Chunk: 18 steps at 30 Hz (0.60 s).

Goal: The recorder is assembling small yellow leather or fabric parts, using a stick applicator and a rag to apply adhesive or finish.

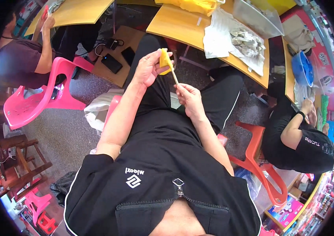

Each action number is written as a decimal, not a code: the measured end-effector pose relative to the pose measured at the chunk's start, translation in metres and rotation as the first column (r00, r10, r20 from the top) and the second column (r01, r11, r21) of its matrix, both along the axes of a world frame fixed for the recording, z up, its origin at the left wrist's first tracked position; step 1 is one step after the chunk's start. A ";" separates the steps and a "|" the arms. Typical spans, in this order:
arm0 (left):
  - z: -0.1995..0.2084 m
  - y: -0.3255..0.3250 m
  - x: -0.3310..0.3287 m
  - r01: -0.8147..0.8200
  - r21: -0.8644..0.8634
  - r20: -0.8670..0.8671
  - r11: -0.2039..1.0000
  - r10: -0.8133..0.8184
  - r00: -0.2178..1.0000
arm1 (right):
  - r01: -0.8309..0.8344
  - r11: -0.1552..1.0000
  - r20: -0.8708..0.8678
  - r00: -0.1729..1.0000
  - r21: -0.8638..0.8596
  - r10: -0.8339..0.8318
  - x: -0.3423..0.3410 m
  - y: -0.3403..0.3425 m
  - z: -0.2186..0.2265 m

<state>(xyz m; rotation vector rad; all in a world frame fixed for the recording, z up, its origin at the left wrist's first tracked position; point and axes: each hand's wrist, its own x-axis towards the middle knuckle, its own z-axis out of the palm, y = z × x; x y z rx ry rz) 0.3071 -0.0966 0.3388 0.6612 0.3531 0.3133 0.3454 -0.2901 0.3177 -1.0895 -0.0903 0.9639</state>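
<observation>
In front of me, above my lap, my left hand grips a small yellow piece that looks soft, like cloth or thin foam; its exact kind is unclear. A thin, light-coloured stick runs from the yellow piece down to my right hand. The fingers of that hand pinch the stick's lower end. The stick's upper end is hidden against the yellow piece.
Ahead is a wooden table with white cloth, crumpled greyish pieces and a clear plastic bin. People sit at left and right. A pink chair, an orange chair and a blue basin stand around.
</observation>
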 end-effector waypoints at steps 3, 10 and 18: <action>-0.009 0.002 -0.001 -0.018 0.022 -0.057 1.000 0.019 0.998 | -0.040 0.998 0.006 0.999 -0.041 0.040 0.000 0.001 0.000; -0.013 -0.003 0.004 -0.068 -0.041 -0.083 0.997 0.065 0.994 | -0.001 0.999 -0.011 1.000 -0.044 0.000 -0.003 0.001 -0.003; -0.007 -0.014 0.000 -0.016 0.135 -0.178 0.991 0.040 0.983 | 0.339 0.903 0.706 0.706 -0.265 -0.058 -0.007 0.004 0.004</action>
